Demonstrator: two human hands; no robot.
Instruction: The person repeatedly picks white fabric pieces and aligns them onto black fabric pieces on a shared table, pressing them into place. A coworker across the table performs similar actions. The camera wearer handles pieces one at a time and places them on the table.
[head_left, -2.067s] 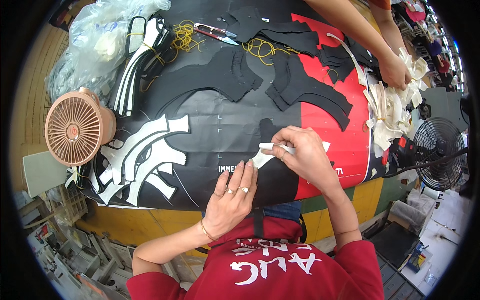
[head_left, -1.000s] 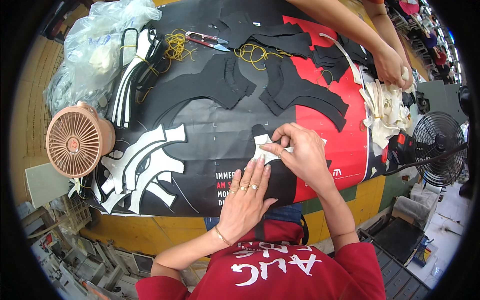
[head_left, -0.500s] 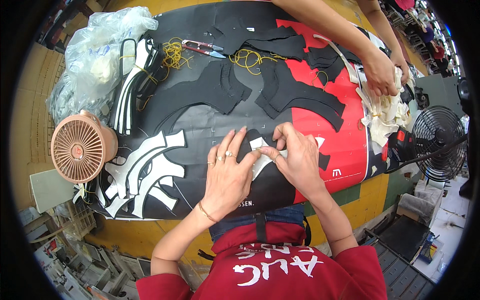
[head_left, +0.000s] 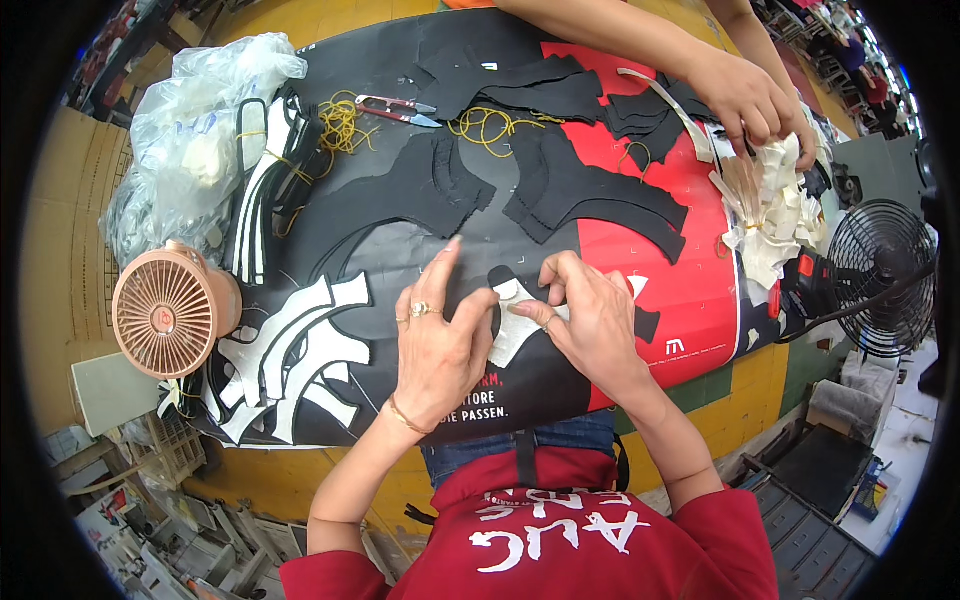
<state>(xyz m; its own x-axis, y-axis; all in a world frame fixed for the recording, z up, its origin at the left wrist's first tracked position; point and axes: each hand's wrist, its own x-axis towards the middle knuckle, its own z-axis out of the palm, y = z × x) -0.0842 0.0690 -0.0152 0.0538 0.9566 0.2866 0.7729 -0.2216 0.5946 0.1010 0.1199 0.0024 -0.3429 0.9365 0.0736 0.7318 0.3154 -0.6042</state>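
A small white curved piece (head_left: 512,335) with a dark rounded tab (head_left: 500,275) at its far end lies on the black mat before me. My right hand (head_left: 592,322) bends over its right side, fingers curled and thumb pressed along its top, pinching it. My left hand (head_left: 432,340) is at its left, fingers apart, with the thumb tip at the piece's edge near the tab. Beyond my hands lie black curved fabric pieces (head_left: 410,195), with more black pieces (head_left: 610,210) to their right. White curved pieces with dark edges (head_left: 305,350) overlap in a pile at left.
A pink fan (head_left: 165,315) stands at left, near a clear plastic bag (head_left: 185,150) and tied strips (head_left: 265,190). Thread snips (head_left: 395,108) lie by yellow cord (head_left: 345,125). At far right, another person's hands (head_left: 755,100) handle cream scraps (head_left: 770,220) beside a black fan (head_left: 880,275).
My left hand has shifted left and its fingers have spread, uncovering more of the white piece. The right hand stays at the piece. The other person's hands have moved slightly over the cream scraps.
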